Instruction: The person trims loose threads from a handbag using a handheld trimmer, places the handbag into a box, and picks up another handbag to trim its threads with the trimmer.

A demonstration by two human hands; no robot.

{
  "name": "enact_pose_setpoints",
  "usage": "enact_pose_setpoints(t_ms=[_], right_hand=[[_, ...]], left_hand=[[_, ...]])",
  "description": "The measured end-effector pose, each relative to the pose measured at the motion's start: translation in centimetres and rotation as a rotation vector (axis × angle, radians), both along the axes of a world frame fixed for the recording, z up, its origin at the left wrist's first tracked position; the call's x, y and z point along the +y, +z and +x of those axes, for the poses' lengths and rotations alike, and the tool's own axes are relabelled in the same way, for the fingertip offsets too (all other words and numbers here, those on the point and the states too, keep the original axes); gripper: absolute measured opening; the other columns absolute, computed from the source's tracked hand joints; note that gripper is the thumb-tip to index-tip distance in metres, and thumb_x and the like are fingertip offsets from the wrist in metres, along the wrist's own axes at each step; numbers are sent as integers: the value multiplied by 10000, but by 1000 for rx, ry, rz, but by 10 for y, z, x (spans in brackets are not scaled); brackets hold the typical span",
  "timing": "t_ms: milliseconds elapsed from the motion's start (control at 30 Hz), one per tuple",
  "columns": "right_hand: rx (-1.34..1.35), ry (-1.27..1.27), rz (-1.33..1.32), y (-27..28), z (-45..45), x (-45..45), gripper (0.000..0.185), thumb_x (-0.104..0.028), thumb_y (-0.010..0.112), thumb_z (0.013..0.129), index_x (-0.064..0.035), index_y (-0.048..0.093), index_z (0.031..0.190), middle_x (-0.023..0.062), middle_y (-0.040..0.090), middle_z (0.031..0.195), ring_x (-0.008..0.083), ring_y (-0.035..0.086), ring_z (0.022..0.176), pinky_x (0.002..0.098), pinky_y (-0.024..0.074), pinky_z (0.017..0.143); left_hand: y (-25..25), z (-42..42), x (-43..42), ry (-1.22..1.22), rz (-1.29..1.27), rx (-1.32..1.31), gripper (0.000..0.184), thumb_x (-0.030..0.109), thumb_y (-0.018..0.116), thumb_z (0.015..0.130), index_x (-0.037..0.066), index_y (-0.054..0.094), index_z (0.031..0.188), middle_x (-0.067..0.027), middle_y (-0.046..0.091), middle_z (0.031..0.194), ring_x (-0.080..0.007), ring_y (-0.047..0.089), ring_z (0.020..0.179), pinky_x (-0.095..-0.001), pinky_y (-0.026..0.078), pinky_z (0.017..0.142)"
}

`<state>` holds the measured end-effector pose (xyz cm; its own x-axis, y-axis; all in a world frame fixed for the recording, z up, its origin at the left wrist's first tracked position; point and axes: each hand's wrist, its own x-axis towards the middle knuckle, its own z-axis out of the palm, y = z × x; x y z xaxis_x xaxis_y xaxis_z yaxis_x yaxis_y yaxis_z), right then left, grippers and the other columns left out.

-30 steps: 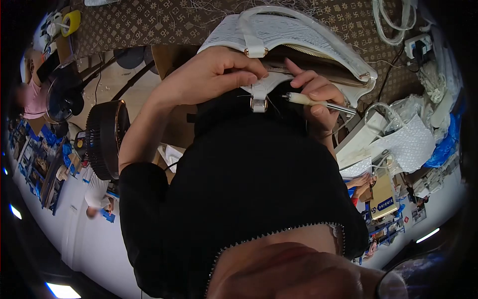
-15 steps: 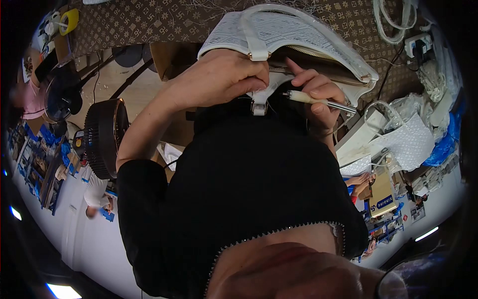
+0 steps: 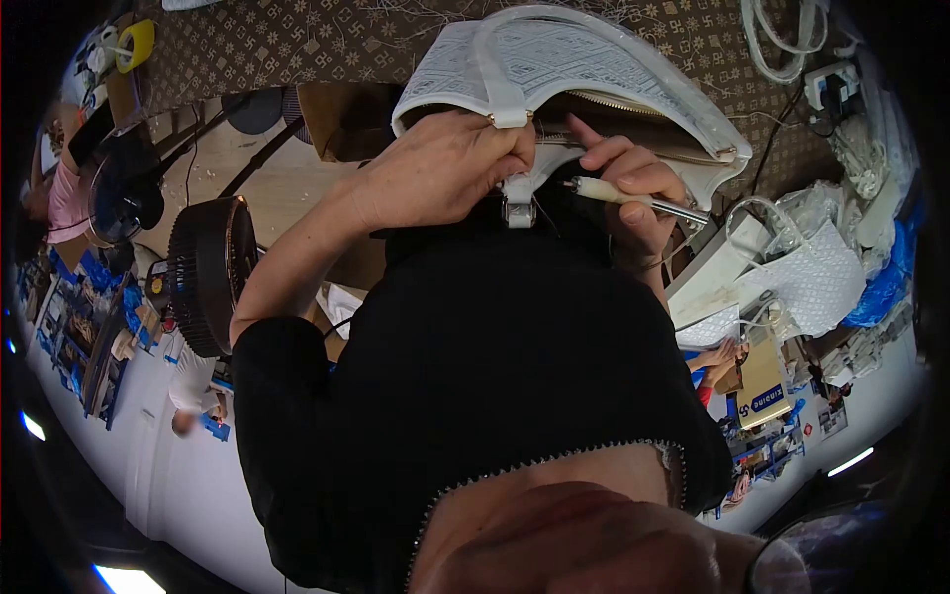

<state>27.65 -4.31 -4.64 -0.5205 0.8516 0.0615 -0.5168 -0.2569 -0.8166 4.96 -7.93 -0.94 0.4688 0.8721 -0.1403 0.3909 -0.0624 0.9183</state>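
A white patterned handbag point(image 3: 594, 61) lies at the table's near edge with its zipped mouth open towards me. My left hand point(image 3: 450, 163) is closed on the bag's near edge beside the foot of its handle point(image 3: 487, 61), and what lies under the fingertips is hidden. Just below those fingers hangs a white strap with a metal buckle point(image 3: 519, 210). My right hand point(image 3: 643, 188) grips a pen-like tool point(image 3: 600, 191) with a pale handle and a metal rod at the other end. Its narrow tip points left, apart from the strap. The right index finger stretches towards the bag's opening.
A brown patterned cloth point(image 3: 297, 45) with loose threads covers the table. A black fan point(image 3: 208, 277) stands to the left. On the right are another white bag point(image 3: 811, 282), plastic wrapping and a plugged-in power socket point(image 3: 831, 87). Other people work in the background.
My left hand has turned slightly, its wrist lower, and the bag's left side has opened a little more to view. The buckled strap has shifted slightly right. My right hand is nearly still.
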Motion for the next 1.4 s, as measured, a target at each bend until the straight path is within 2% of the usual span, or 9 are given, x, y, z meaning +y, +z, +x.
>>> enact_pose_setpoints(t_ms=[500,600,933,1133,1200,1233,1300,1333,1400], right_hand=[[-11,14,0,-1,2,2,193,-167,666,788,-30,614,914,130,617,824,318,589,907,632,306,989],[-15,32,10,-1,3,4,197,-174,667,790,-34,617,920,131,622,832,319,588,913,630,304,992],[26,28,18,-3,1,6,215,-190,676,795,-34,623,933,123,611,810,316,587,919,636,299,992],[23,35,10,-2,1,6,208,-180,670,800,-32,623,938,120,603,803,317,588,922,636,300,991],[24,36,17,-2,1,7,209,-176,671,798,-31,622,941,120,603,805,316,587,920,636,299,992],[26,39,19,-2,1,7,209,-176,671,798,-31,622,941,120,603,805,316,587,920,636,299,992],[29,32,26,-2,0,7,203,-174,665,802,-31,620,938,119,603,805,313,587,913,638,295,993],[30,32,29,-3,-1,8,203,-174,665,802,-31,620,938,119,603,805,313,587,913,638,295,993],[37,18,32,-2,0,10,197,-176,656,808,-31,618,934,122,605,816,309,587,908,637,294,995]], left_hand=[[3,-7,-12,52,-81,-34,99,26,541,849,44,476,922,-90,554,839,-281,559,776,-372,459,672],[9,-12,-12,106,5,4,96,26,541,856,43,478,925,-90,552,873,-277,561,784,-357,462,669],[23,-35,-18,259,-33,-95,48,75,531,892,32,510,902,-86,544,905,-230,562,788,-301,467,680],[53,-63,-19,377,70,267,62,90,553,878,34,526,881,-76,567,907,-238,575,740,-292,469,654],[63,-69,-19,392,-21,684,102,112,559,874,32,541,813,-64,579,836,-246,582,715,-309,469,630],[62,-69,-18,395,-19,685,102,112,559,874,32,541,813,-64,579,836,-246,582,715,-309,469,630],[56,-70,-14,152,-46,547,142,152,570,872,33,585,796,-65,596,792,-242,588,721,-327,468,618],[47,-62,-10,153,-43,547,142,152,570,872,33,585,796,-65,596,792,-242,588,721,-327,468,618],[30,-35,-3,268,169,231,146,125,562,884,-1,635,871,-108,601,799,-224,566,686,-313,430,601]])
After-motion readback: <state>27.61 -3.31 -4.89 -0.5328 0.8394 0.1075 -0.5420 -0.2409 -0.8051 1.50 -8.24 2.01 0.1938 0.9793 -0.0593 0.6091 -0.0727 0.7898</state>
